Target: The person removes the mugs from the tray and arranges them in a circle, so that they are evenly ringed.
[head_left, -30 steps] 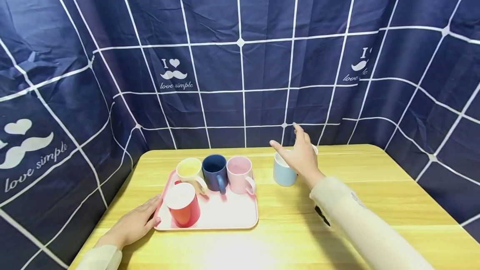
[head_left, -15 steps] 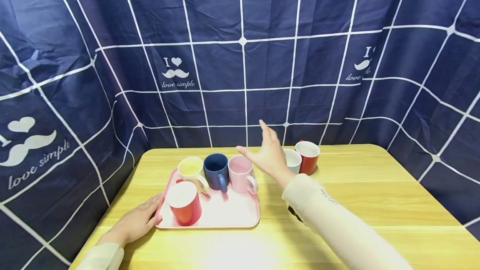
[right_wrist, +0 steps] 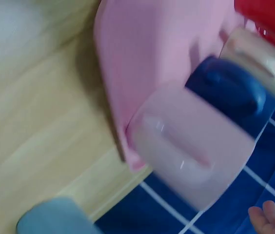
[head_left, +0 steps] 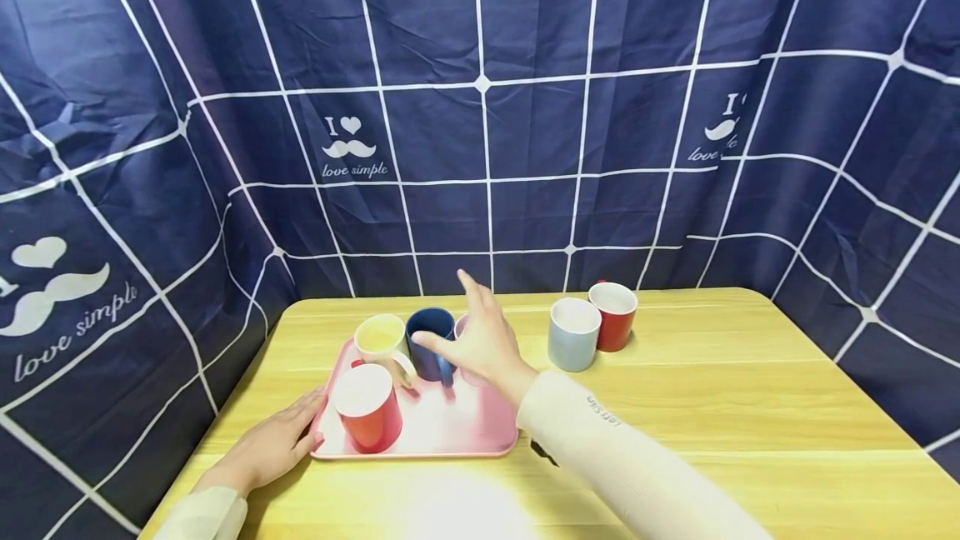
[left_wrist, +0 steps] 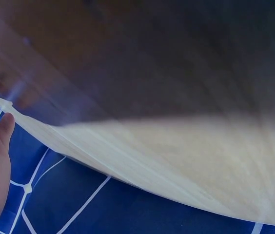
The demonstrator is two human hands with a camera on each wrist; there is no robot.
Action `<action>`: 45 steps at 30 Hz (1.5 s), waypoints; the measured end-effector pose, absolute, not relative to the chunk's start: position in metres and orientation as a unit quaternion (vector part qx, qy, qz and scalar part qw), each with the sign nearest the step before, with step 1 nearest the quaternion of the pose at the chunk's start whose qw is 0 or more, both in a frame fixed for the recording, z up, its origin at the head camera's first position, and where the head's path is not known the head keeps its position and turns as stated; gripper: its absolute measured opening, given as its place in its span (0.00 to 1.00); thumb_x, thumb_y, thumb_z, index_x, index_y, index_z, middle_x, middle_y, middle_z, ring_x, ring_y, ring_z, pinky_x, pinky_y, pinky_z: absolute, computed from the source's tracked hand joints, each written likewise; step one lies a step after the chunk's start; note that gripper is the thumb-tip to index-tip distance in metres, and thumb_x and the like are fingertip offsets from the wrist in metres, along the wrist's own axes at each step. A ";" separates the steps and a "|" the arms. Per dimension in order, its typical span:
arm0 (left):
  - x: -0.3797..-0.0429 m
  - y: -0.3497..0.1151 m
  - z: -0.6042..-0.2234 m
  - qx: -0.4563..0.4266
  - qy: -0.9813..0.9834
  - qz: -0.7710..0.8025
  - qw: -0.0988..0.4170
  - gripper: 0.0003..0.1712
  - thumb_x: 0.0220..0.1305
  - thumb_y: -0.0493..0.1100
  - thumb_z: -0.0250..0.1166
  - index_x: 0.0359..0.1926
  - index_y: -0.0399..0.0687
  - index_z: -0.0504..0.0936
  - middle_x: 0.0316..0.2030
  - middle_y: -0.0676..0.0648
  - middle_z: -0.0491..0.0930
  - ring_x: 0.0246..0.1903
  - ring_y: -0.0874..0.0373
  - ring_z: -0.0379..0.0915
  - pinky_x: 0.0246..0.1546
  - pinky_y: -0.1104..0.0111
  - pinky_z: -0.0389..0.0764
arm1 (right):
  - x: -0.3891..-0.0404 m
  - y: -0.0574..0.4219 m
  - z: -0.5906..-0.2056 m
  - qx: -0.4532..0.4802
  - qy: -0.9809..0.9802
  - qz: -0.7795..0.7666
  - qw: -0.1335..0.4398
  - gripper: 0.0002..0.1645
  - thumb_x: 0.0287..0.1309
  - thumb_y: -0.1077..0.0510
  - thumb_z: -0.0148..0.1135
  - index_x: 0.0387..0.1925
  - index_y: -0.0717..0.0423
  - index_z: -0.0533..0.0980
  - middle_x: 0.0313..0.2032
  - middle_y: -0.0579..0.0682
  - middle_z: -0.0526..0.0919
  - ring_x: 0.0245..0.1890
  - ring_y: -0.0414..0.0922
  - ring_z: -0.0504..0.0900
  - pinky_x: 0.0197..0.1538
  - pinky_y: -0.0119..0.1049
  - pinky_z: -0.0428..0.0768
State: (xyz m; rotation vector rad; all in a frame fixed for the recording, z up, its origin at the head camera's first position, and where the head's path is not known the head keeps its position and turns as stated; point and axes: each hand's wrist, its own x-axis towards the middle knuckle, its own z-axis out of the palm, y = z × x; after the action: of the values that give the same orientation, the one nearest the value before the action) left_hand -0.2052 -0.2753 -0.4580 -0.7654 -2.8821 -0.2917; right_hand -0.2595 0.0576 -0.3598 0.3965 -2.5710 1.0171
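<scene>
Hovering over the pink mug [head_left: 467,332] at the pink tray [head_left: 450,433]'s 1 o'clock corner, the right hand [head_left: 480,342] was seen spread, fingers straight, nothing gripped. A careless descent could likely knock that mug against the navy mug [head_left: 430,340] at its 9 o'clock. The left hand [head_left: 270,447] was laid flat on the tabletop [head_left: 712,407], fingertips touching the tray's 9 o'clock edge.

Both arms wear long cream sleeves of fine ribbed knit, ending at the wrists. The right sleeve [head_left: 637,465] carries small dark lettering near its cuff and a dark strap beneath. The left sleeve [head_left: 202,515] looks plain.
</scene>
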 end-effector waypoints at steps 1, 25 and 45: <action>-0.205 -0.275 -0.458 -0.255 -0.959 -0.097 0.073 0.34 0.66 0.50 0.60 0.64 0.32 0.68 0.63 0.36 0.68 0.62 0.41 0.63 0.59 0.50 0.66 | -0.258 0.054 -0.362 0.144 -0.907 0.356 0.173 0.66 0.35 0.19 0.63 0.73 0.42 0.52 0.66 0.53 0.64 0.60 0.53 0.68 0.55 0.56 0.72; -0.206 -0.276 -0.460 -0.249 -0.961 -0.100 0.069 0.33 0.66 0.51 0.59 0.64 0.33 0.68 0.63 0.37 0.67 0.63 0.42 0.62 0.60 0.50 0.66 | -0.217 -0.008 -0.399 0.199 -0.908 0.362 0.075 0.68 0.30 0.23 0.70 0.68 0.55 0.59 0.61 0.53 0.71 0.58 0.47 0.71 0.58 0.45 0.73; -0.207 -0.277 -0.460 -0.242 -0.963 -0.102 0.058 0.33 0.67 0.51 0.59 0.65 0.33 0.67 0.64 0.37 0.67 0.63 0.41 0.61 0.60 0.50 0.65 | -0.214 -0.037 -0.428 0.184 -0.882 0.427 0.072 0.56 0.28 0.37 0.80 0.60 0.51 0.67 0.52 0.45 0.75 0.52 0.42 0.73 0.56 0.38 0.73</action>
State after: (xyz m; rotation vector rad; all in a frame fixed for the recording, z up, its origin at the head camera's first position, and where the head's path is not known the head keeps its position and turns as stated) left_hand -0.2071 -0.2771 -0.4598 -0.7348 -2.9181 -0.3101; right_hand -0.2144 -0.0367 -0.4278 0.5546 -2.6523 1.2837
